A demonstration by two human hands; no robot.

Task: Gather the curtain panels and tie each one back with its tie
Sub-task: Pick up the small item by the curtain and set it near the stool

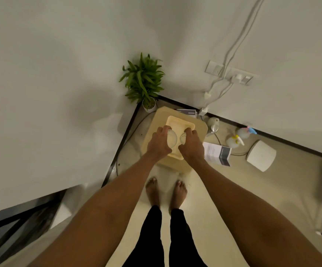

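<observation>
Head view: the left hand (pixel 159 144) curls its grip onto the left dish (pixel 172 140) and the right hand (pixel 191 146) onto the right dish (pixel 183 138), both in a tray (pixel 175 119) on a low worktop (pixel 200 128). No curtain panel or tie is discernible. Such fabric is judged soft and light, best gathered at mid-height.

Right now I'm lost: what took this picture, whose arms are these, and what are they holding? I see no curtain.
No machine here: a person wears one wide camera on the head, looking down, so you see their own arms and bare feet. The left hand curls over a clear round dish, the right hand over a second dish. Both sit in a pale tray on a wooden stool. On the floor around it are a plant, a leaflet, spray bottles and a white box. No curtain or tie shows in this view.
</observation>
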